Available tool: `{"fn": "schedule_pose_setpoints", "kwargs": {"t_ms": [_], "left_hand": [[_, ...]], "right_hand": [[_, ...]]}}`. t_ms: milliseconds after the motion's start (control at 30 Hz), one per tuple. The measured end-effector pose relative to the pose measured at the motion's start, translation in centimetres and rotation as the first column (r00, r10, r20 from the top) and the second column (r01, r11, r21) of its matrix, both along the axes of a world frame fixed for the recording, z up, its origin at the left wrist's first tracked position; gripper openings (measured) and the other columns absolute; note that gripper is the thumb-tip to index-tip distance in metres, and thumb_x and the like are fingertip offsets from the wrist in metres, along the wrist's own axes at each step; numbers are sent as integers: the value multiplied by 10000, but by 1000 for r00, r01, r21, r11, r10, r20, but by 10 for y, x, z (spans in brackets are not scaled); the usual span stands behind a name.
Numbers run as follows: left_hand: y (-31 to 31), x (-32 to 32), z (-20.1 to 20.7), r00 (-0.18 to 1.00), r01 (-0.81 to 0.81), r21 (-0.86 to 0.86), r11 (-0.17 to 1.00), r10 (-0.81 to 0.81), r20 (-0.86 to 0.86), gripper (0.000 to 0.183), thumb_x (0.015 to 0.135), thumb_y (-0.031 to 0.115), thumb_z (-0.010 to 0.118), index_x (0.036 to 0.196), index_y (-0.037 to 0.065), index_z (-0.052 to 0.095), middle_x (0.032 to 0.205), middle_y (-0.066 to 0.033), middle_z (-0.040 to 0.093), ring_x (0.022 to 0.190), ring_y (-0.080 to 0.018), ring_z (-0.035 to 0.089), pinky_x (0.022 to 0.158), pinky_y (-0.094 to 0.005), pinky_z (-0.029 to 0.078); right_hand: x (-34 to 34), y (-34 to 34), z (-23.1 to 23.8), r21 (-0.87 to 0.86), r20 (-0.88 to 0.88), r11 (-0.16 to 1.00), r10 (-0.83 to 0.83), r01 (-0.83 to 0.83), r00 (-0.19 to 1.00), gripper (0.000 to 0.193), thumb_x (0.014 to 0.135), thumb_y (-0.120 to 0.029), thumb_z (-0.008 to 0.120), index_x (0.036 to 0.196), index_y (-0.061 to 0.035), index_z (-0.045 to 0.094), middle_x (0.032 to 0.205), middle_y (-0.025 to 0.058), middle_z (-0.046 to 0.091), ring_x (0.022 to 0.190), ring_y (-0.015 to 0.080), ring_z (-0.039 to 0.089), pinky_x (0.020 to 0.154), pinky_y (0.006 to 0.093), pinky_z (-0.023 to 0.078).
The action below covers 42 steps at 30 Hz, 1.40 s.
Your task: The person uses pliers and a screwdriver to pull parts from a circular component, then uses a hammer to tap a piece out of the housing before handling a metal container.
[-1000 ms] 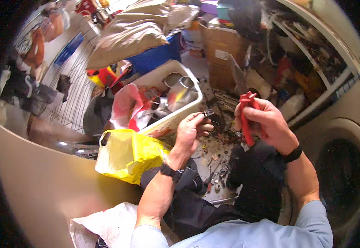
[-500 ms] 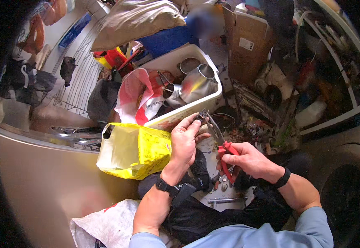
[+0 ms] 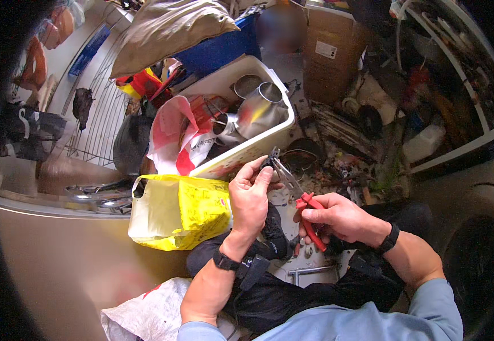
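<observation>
1. Edges: front wall of the long white plastic tub (image 3: 258, 150) stands just beyond the hands; the bright yellow bag with a pale inside (image 3: 206, 207) sits just left of the left wrist.
2. Farther out: smooth beige panel (image 3: 65, 256) along the left; white shelf edge (image 3: 467, 145) on the right, well apart from the hands.
3. Room: a strip of littered pale floor (image 3: 309, 262) shows below the hands, between the black-trousered legs (image 3: 298, 301).
4. Left hand (image 3: 251, 196): raised, thumb and forefinger pinching a small dark part (image 3: 268, 162) near the tub's front wall.
5. Right hand (image 3: 338, 219): lower, knuckles upward, fingers wrapped round the red-handled, long-nosed metal pliers (image 3: 308, 200).
6. Pliers slant up-left, tips at the dark part; cannot tell whether they bite on it.
</observation>
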<state>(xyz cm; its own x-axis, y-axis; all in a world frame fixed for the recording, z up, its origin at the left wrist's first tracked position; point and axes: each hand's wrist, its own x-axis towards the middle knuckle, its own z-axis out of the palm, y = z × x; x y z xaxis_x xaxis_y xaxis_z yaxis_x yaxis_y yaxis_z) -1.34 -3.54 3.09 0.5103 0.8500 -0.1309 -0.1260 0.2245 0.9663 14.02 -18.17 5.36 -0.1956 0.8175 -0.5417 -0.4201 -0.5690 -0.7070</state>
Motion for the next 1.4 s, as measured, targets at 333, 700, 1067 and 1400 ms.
{"fn": "schedule_pose_setpoints", "kwargs": {"t_ms": [333, 700, 1067, 1400], "left_hand": [[1, 4, -1, 999, 46, -24, 999, -46, 9, 240, 1052, 217, 604, 1196, 29, 639, 1009, -70, 741, 843, -113, 699, 674, -266, 583], [10, -8, 6, 985, 173, -226, 959, -171, 26, 345, 1070, 382, 553, 1113, 59, 665, 864, -49, 713, 598, -101, 645, 531, -227, 467], [19, -24, -4, 990, 28, -398, 917, 29, 137, 357, 1105, 349, 432, 1116, 53, 631, 935, -150, 736, 722, -246, 720, 601, -313, 537], [23, -24, -14, 978, 89, -479, 873, 15, 208, 387, 1102, 381, 442, 1173, 49, 628, 1008, -131, 732, 858, -262, 729, 716, -368, 570]], "right_hand": [[-13, -7, -11, 91, 127, 993, -84, 73, 988, 231, 1056, -257, 555, 976, -60, 643, 797, 27, 681, 678, 120, 642, 555, 289, 501], [-14, -12, -6, 209, 833, 951, -51, -228, 551, 203, 985, -194, 601, 959, 8, 601, 818, 218, 691, 735, 395, 700, 636, 479, 543], [-14, -8, -35, 509, 857, 824, -460, -248, 230, 134, 905, -81, 704, 914, -29, 581, 741, 171, 602, 684, 384, 644, 585, 457, 494], [-10, -8, -36, 378, 874, 885, -244, -273, 419, 205, 985, -205, 637, 918, -21, 575, 729, 188, 643, 677, 403, 672, 592, 480, 526]]}}
